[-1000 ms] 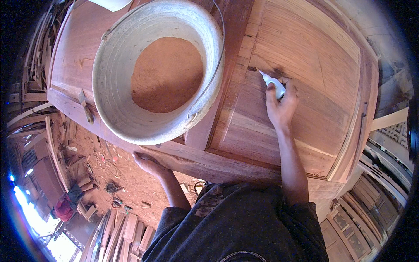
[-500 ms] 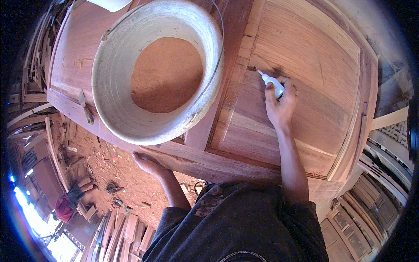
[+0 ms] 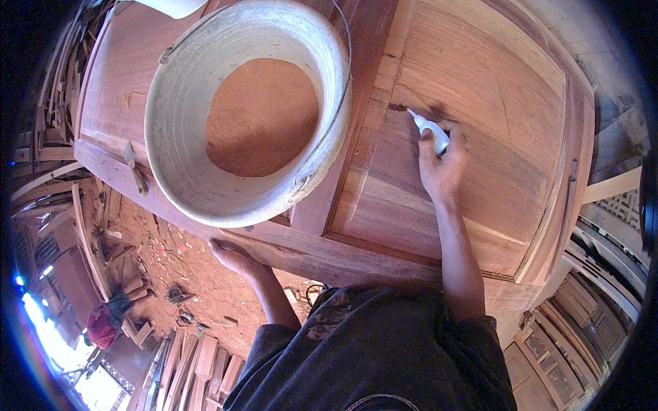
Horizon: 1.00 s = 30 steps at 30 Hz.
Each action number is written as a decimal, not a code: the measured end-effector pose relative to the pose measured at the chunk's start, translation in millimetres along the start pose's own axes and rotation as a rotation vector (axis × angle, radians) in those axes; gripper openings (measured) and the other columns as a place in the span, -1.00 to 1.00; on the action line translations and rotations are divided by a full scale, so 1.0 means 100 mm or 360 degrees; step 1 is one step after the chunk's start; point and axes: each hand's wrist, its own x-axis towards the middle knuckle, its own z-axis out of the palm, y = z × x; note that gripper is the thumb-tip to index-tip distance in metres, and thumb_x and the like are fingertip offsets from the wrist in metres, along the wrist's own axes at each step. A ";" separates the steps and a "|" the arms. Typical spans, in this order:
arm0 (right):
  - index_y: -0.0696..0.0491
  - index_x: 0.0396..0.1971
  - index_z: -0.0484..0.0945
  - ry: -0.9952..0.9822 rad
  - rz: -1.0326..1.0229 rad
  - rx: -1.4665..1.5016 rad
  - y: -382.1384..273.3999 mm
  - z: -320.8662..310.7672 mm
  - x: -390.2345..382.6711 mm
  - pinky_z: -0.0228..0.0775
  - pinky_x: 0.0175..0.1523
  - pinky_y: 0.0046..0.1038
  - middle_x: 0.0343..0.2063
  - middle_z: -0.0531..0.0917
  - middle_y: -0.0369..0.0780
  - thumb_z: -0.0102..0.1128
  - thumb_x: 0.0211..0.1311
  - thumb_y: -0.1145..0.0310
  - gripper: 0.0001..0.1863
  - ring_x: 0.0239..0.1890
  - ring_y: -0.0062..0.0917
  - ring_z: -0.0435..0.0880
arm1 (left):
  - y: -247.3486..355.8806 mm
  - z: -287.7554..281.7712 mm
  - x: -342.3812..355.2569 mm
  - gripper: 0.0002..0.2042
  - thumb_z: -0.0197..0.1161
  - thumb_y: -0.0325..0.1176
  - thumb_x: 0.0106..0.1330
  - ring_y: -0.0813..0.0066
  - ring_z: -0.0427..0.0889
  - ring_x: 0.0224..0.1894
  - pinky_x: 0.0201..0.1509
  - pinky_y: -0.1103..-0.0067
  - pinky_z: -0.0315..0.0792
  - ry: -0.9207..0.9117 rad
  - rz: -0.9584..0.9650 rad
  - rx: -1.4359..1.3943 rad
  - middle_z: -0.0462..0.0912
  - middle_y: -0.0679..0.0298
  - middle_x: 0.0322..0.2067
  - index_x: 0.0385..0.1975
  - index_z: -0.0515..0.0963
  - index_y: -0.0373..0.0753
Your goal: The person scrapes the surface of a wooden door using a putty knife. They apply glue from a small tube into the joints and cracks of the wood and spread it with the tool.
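My right hand [image 3: 444,166] is closed around a small white squeeze bottle [image 3: 433,137] with a narrow tapered nozzle. The nozzle points up and left, its tip just right of a dark, wet-looking streak [image 3: 397,107] on a wooden panelled door [image 3: 473,185] that lies flat. At the door's near edge, below the bucket, rests my left hand [image 3: 236,259]; its fingers are mostly hidden, so their grip does not show. A large pale bucket [image 3: 164,137] with a wire handle stands on the door, holding fine reddish-brown sawdust [image 3: 264,116].
A putty knife [image 3: 135,168] lies on the door left of the bucket. Part of a white container [image 3: 171,5] shows at the top. Shavings litter the floor [image 3: 205,274]. Timber is stacked at left and below; door panels [image 3: 582,308] lean at lower right. Another person [image 3: 106,322] is at far left.
My right hand and the squeeze bottle have shifted slightly right, taking the nozzle tip a little away from the dark streak. My left hand and the bucket have stayed put.
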 end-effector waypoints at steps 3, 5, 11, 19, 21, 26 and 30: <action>0.17 -0.33 0.51 0.0077 -0.0056 0.0002 0.08 0.02 -0.01 0.37 -0.35 -0.37 -0.53 0.59 -0.10 0.30 0.17 0.33 -0.77 -0.49 -0.41 0.54 | -0.06 -0.06 0.07 -0.41 -0.21 -0.01 0.52 0.27 0.31 0.26 0.38 0.41 0.14 0.0000 -0.0011 0.0010 0.29 0.06 0.25 0.27 0.21 -0.46; 0.18 -0.34 0.51 0.0100 -0.0096 -0.0020 0.10 0.02 -0.01 0.37 -0.35 -0.37 -0.53 0.60 -0.10 0.30 0.17 0.34 -0.78 -0.49 -0.40 0.55 | -0.08 -0.07 0.09 -0.41 -0.20 -0.01 0.52 0.27 0.31 0.25 0.37 0.41 0.15 0.0011 -0.0020 -0.0013 0.29 0.06 0.24 0.27 0.21 -0.46; 0.18 -0.36 0.51 0.0105 -0.0154 -0.0055 0.06 0.00 0.00 0.39 -0.29 -0.30 -0.49 0.60 -0.07 0.29 0.12 0.39 -0.80 -0.45 -0.31 0.57 | -0.09 -0.05 0.07 -0.41 -0.21 -0.01 0.52 0.28 0.32 0.24 0.37 0.40 0.15 -0.0005 0.0072 0.0049 0.31 0.07 0.22 0.27 0.22 -0.46; 0.18 -0.36 0.53 0.0089 -0.0168 -0.0089 0.09 0.02 0.00 0.38 -0.30 -0.29 -0.52 0.59 -0.08 0.29 0.11 0.38 -0.80 -0.46 -0.31 0.55 | -0.14 -0.14 0.15 -0.41 -0.20 0.00 0.52 0.27 0.32 0.25 0.38 0.40 0.15 -0.0059 -0.0033 -0.0082 0.30 0.06 0.24 0.27 0.22 -0.45; 0.18 -0.36 0.53 0.0095 -0.0178 -0.0095 0.09 0.01 0.00 0.38 -0.30 -0.29 -0.53 0.59 -0.08 0.30 0.11 0.37 -0.80 -0.47 -0.32 0.55 | -0.15 -0.14 0.16 -0.41 -0.20 0.00 0.51 0.27 0.32 0.26 0.38 0.41 0.15 -0.0078 -0.0047 -0.0101 0.30 0.06 0.24 0.27 0.23 -0.44; 0.18 -0.35 0.53 0.0094 -0.0180 -0.0095 0.10 0.02 0.00 0.39 -0.33 -0.32 -0.54 0.60 -0.08 0.30 0.13 0.36 -0.79 -0.49 -0.35 0.57 | -0.11 -0.07 0.11 -0.46 -0.26 -0.07 0.54 0.25 0.43 0.13 0.28 0.38 0.27 0.0047 -0.0016 -0.0067 0.40 0.02 0.13 0.19 0.31 -0.48; 0.18 -0.35 0.53 0.0088 -0.0153 -0.0043 0.08 0.01 0.01 0.40 -0.33 -0.33 -0.54 0.61 -0.08 0.29 0.14 0.36 -0.79 -0.48 -0.35 0.59 | -0.14 -0.09 0.14 -0.45 -0.24 -0.08 0.53 0.25 0.42 0.15 0.29 0.39 0.27 0.0032 0.0012 -0.0074 0.39 0.03 0.16 0.22 0.29 -0.48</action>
